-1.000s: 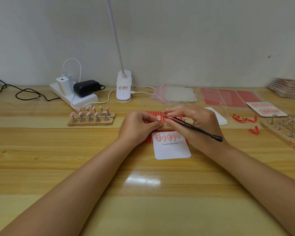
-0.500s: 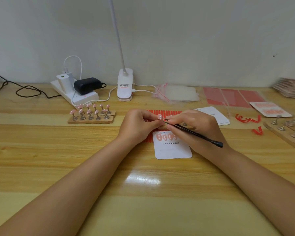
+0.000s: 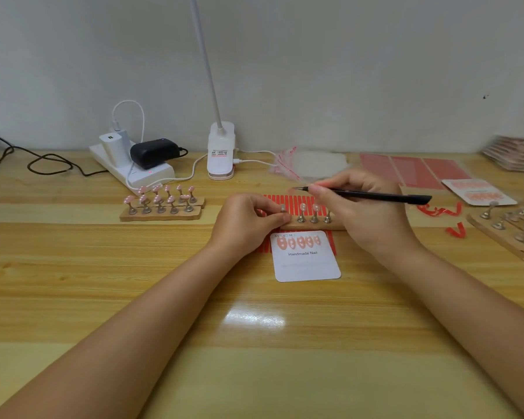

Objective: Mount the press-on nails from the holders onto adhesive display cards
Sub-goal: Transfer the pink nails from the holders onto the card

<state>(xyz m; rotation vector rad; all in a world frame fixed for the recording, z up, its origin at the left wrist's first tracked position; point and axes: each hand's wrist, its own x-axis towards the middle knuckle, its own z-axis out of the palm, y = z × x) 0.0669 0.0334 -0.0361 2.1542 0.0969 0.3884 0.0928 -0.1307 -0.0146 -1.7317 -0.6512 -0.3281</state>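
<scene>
Table [image 3: 103, 297]: a wooden top carried everything.
Right hand [image 3: 366, 219]: at 1 o'clock from the card, fingers curled round a black pen-like tool [image 3: 375, 195], tip pointing toward 9 o'clock.
Left hand [image 3: 245, 225]: at 10 o'clock from the card, thumb and forefinger pinching a metal nail stand [image 3: 283, 208] at the wooden holder's [image 3: 312, 226] left end.
Display card [image 3: 306, 257]: white, printed "Handmade Nail", five pink nails in a row along its top edge, just below the holder.
Second holder [image 3: 161, 208]: at 9 o'clock, well apart, full of pink nails.
Press-on nails [image 3: 303, 206]: two on stands between the hands.

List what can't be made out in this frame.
- Right end of the wooden holder strip: head view, covered by the right hand.
- What the left hand pinches: hidden by its fingers.
- Small print atop the display card: too small.
- Holder board: cut off by right edge.
</scene>
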